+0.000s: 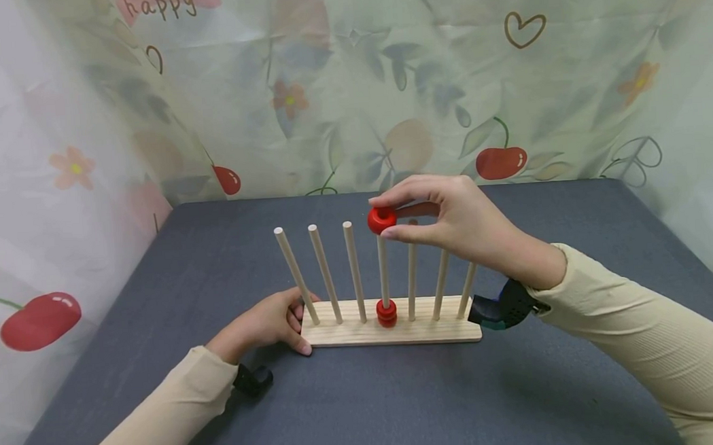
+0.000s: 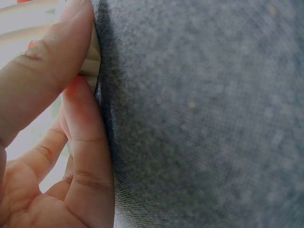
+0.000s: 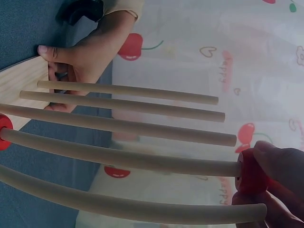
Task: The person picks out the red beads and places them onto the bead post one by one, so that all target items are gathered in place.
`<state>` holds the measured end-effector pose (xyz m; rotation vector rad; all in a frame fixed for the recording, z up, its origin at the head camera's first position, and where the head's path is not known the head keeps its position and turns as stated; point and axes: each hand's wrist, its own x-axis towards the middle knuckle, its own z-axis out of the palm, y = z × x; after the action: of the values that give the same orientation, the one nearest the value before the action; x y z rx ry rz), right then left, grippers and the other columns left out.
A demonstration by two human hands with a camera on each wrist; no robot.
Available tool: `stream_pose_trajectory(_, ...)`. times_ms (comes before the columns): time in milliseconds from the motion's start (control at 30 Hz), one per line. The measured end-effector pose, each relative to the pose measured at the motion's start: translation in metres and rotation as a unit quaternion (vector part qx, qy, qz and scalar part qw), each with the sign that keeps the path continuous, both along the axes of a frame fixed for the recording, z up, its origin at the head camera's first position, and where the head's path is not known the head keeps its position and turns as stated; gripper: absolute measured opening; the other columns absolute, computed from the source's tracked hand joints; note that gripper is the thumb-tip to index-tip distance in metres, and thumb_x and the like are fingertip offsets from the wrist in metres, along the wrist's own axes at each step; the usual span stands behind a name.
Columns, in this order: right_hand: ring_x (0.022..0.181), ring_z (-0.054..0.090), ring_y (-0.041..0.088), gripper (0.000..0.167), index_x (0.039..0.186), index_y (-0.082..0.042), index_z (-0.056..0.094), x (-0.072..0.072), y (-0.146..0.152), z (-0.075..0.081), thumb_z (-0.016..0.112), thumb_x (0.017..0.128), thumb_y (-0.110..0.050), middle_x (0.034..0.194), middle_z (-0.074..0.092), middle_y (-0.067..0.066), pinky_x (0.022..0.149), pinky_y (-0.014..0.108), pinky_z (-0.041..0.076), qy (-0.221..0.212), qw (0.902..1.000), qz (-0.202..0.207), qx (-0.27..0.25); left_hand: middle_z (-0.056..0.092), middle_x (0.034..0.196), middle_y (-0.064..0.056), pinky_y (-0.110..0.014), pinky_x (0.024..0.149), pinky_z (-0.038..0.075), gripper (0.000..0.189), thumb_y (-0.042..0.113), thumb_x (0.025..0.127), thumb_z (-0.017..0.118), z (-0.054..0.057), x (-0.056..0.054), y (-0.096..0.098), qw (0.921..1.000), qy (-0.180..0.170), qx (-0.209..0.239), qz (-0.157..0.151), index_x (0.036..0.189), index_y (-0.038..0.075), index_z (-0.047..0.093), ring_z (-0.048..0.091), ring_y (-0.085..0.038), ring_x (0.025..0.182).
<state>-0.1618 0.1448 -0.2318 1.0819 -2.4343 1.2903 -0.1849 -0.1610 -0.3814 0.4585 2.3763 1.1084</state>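
Observation:
A pale wooden base (image 1: 345,337) carries a row of several upright wooden pegs. On the middle peg (image 1: 384,268), red beads (image 1: 387,318) sit stacked at the bottom. My right hand (image 1: 460,219) pinches another red bead (image 1: 376,225) between thumb and fingers, right at that peg's top. In the right wrist view the peg's tip meets the held bead (image 3: 251,173). My left hand (image 1: 272,321) grips the base's left end, thumb along its front corner. Close up in the left wrist view, thumb (image 2: 57,57) and fingers pinch the wooden edge (image 2: 91,61).
The base stands on a dark grey table (image 1: 374,412). Behind it hangs a printed curtain (image 1: 350,114) with cherries, flowers and hearts, also along both sides. Black wrist devices (image 1: 504,305) sit below both cuffs. The right hand and forearm partly cover the right-hand pegs.

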Motion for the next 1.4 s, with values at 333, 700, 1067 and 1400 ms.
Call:
stream_pose_trajectory(333,0.095,0.066,0.007,0.038,0.114,-0.009,0.071,0.0003,0.0009,0.002,0.08,0.077,-0.005,0.109,0.069,0.001,0.082,0.021,0.053,0.009,0.9998,0.004,0.02,0.053,0.087,-0.01,-0.03,0.064,0.047,0.078,-0.002,0.058,0.09,-0.0003,-0.0002,-0.0003,1.0,-0.003,0.007,-0.001,0.127,-0.003,0.053,0.052,-0.018,0.072)
stream_pose_trajectory(700,0.095,0.066,0.006,0.039,0.114,-0.011,0.071,0.0004,0.0013,0.0034,0.08,0.076,-0.006,0.108,0.069,-0.001,0.083,0.021,0.053,0.008,0.9995,0.011,0.029,0.052,0.087,-0.011,-0.03,0.065,0.047,0.077,-0.003,0.059,0.089,0.0017,-0.0003,0.0,1.0,-0.005,0.007,-0.003,0.127,-0.004,0.053,0.053,-0.019,0.072)
stream_pose_trajectory(1067,0.096,0.066,0.005,0.036,0.111,-0.011,0.072,-0.0014,0.001,0.0008,0.08,0.077,-0.006,0.11,0.069,-0.001,0.084,0.021,0.052,0.006,0.9994,0.012,0.031,0.052,0.087,-0.011,-0.03,0.065,0.048,0.079,-0.004,0.058,0.089,0.0014,-0.0005,-0.0003,0.9999,-0.012,0.008,0.001,0.128,-0.004,0.052,0.053,-0.019,0.072)
stream_pose_trajectory(1400,0.095,0.065,0.005,0.036,0.111,-0.012,0.072,-0.0015,0.0006,0.0012,0.08,0.076,-0.005,0.11,0.069,-0.002,0.084,0.02,0.052,0.003,0.9993,0.006,0.036,0.053,0.088,-0.011,-0.03,0.066,0.049,0.079,-0.005,0.058,0.089,0.0021,-0.0005,0.0003,0.9998,-0.018,0.011,0.004,0.128,-0.004,0.052,0.054,-0.019,0.072)
